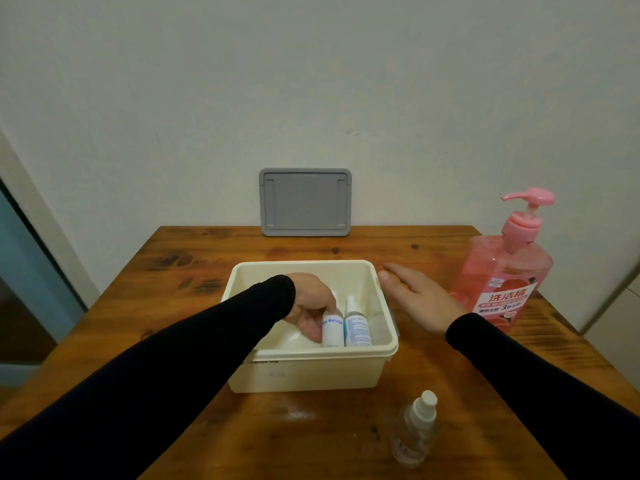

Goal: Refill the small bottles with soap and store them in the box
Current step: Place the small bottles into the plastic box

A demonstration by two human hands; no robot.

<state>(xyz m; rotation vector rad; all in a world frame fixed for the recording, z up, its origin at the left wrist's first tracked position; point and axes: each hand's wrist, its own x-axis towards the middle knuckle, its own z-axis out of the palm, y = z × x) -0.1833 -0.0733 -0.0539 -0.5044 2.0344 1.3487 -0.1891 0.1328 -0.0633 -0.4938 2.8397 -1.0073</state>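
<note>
"Beluga" in blue on the white bottle [332, 330] in the box, "洗洁精" and "3" on the pink pump bottle's [501, 271] label — other print too small to read

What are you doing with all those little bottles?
The left hand is inside the cream box, holding a small white bottle beside another small bottle. The right hand rests flat on the table by the box. A clear spray bottle stands outside, and the pink soap bottle waits nearby.
</note>
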